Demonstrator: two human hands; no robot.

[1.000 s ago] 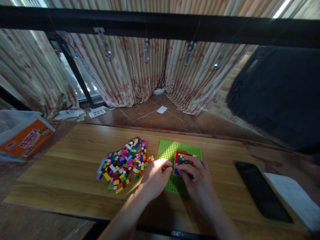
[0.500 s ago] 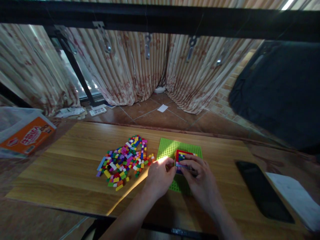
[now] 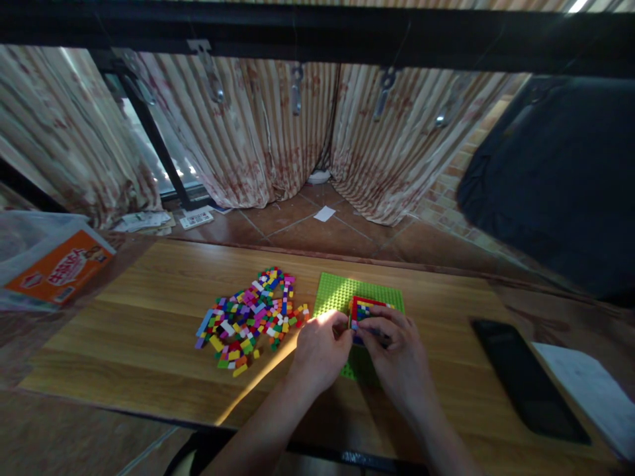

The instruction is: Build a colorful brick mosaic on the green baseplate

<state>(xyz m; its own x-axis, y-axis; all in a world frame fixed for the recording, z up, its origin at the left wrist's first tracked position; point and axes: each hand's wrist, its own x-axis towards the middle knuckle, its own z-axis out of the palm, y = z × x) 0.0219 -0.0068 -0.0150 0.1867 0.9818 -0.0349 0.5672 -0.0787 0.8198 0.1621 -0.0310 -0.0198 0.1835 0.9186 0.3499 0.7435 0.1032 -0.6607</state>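
A green studded baseplate (image 3: 330, 288) lies on the wooden table, partly covered by my hands. On it stands a low block structure of toy bricks (image 3: 361, 302), with a red rim at the back and mixed colours inside. My left hand (image 3: 321, 349) is closed at the structure's left side, thumb and fingers gripping its near left corner. Over the right and near part of the structure, my right hand (image 3: 399, 344) is closed in a pinch near the left thumb. Whatever sits between the right fingertips is hidden.
Left of the baseplate spreads a pile of loose toy bricks (image 3: 254, 316). A black phone-like slab (image 3: 528, 380) and a white paper sheet (image 3: 590, 383) lie at the right. An orange-labelled plastic container (image 3: 59, 264) stands beyond the table's left end.
The whole view has shifted slightly, so things appear a little to the right. Both hands stay at the structure, with the right fingertips moved only slightly.
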